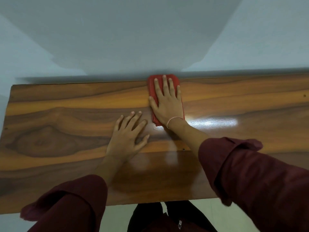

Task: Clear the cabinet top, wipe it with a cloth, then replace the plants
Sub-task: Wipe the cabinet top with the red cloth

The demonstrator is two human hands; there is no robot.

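Observation:
The glossy wooden cabinet top (66, 118) fills the middle of the view with nothing standing on it. A folded red cloth (151, 91) lies at its far edge, against the wall. My right hand (167, 102) presses flat on the cloth, fingers spread and pointing at the wall. My left hand (127, 136) rests flat on the bare wood just left of and nearer than the cloth, fingers apart, holding nothing. No plants are in view.
A pale blue-grey wall (150, 39) rises directly behind the cabinet. The cabinet's left end (8, 104) is visible; its right side runs out of frame. Pale floor (209, 215) and my dark trousers show below the near edge.

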